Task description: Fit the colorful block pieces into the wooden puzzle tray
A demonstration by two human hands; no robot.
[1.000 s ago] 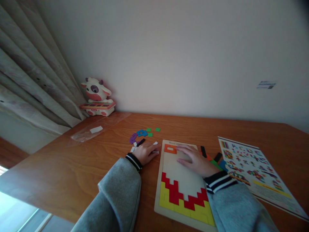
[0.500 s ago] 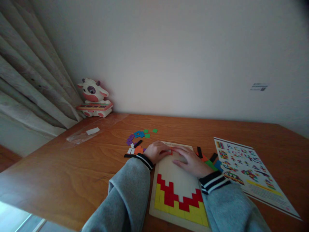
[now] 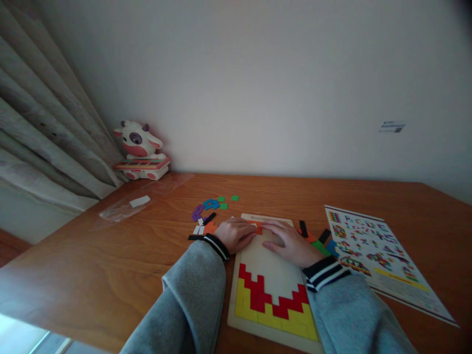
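Wooden board: lies flat in front of the person, the centre of this clock, with 12 pointing to the wall.
Left hand: a second ago it was off the board among loose tiles; now it has come over the board's edge at 10 to 11 o'clock, fingers curled. Whether its grip holds a piece I cannot tell.
Right hand: keeps its place on the board at 1 o'clock, its grip loose, thumb apart from the fingers, fingertips at the orange piece.
Orange piece: on the board near 11 o'clock, partly covered, between both hands.
What it means: the work in hand now seems to be two-handed, centred on that corner.
Red pieces: stepped band across the board's lower half, above the yellow pieces towards 6.
Left-side tiles: scattered at 10 to 11 o'clock, in green, blue, purple, white, orange and black.
Right-side pile: at 1 to 2, just beside the right hand.
Printed sheet: flat at 2 to 3.
Desk: brown wood; clear wrapper at 10.
Room: cow toy between 10 and 11, curtain at 10, plain wall at 12.
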